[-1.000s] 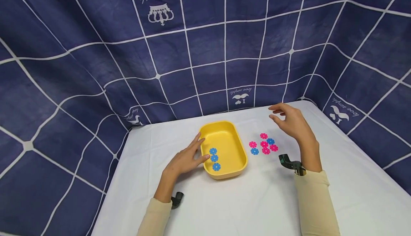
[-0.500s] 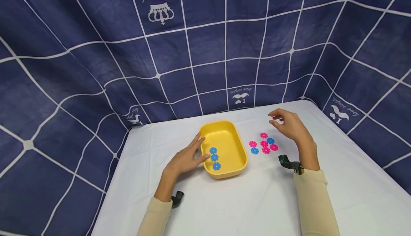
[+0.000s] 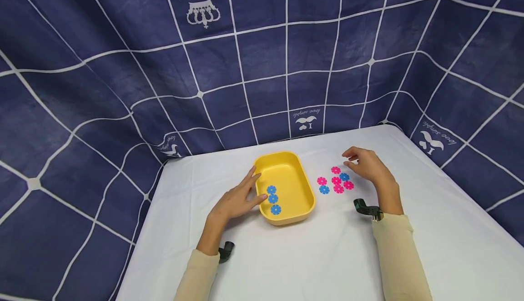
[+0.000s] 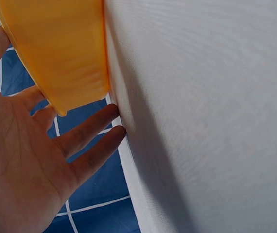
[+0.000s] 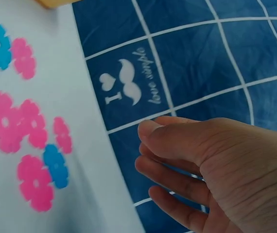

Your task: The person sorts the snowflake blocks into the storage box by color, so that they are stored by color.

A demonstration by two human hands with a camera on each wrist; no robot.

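A yellow rectangular tray (image 3: 289, 183) lies on the table, with 3 blue notched plastic discs (image 3: 273, 198) along its left side. My left hand (image 3: 233, 203) rests at the tray's left rim, fingers spread and thumb over the edge; in the left wrist view two fingertips touch the cloth beside the tray wall. Right of the tray lies a loose group of several pink notched discs (image 3: 337, 180) and two blue ones (image 3: 324, 189). Just beyond this group hovers my right hand (image 3: 368, 167), fingers loosely bent, thumb and forefinger close together. Nothing shows between them.
White cloth (image 3: 319, 255) covers the table. A dark blue curtain with white grid lines (image 3: 262, 92) hangs behind and on both sides. Black camera mounts (image 3: 366, 208) sit on both wrists.
My right hand has come lower and nearer to the loose discs, thumb and fingers drawing closer together. The left hand, tray and discs have stayed in place.
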